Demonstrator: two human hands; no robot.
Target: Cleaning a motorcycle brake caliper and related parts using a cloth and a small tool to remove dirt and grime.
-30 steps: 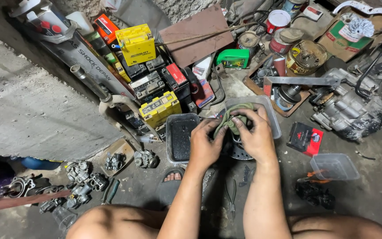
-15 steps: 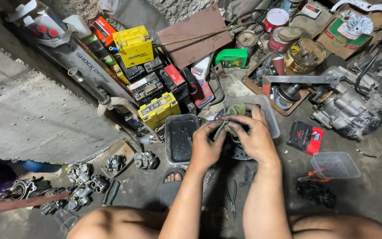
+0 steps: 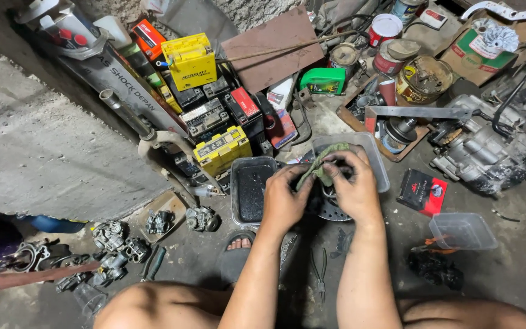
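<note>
Hands at centre of the head view: we find both closed on one greenish rag (image 3: pixel 322 166), held low over the workshop floor. The left hand (image 3: pixel 284 201) grips the rag's lower left end, fingers curled and pressed together around the cloth. The right hand (image 3: pixel 355 186) lies over the rag's right part, its fingers bent and pinching the fabric against something dark beneath; we cannot tell what that dark piece is, as the fingers hide it.

Directly under the hands we note a round perforated metal disc (image 3: pixel 331 210) lying on the floor, partly covered by the right hand. Just behind the hands stands a clear plastic tub (image 3: pixel 377 159), and the rag's upper fold shows against its near wall. Just left of the left hand sits a square tray of black oily liquid (image 3: pixel 252 190), apart from the hand.

Further items recorded:
- a yellow battery (image 3: pixel 221 150) behind the tray, among other stacked batteries;
- a red and black packet (image 3: pixel 422 191) right of the right hand, well apart;
- an empty clear container (image 3: pixel 462 231) beyond that packet;
- an engine casing (image 3: pixel 481 155) at far right;
- pliers (image 3: pixel 320 275) on the floor between the forearms;
- a sandalled foot (image 3: pixel 237 251) near the left forearm;
- carburettor parts (image 3: pixel 112 240) at lower left.
</note>
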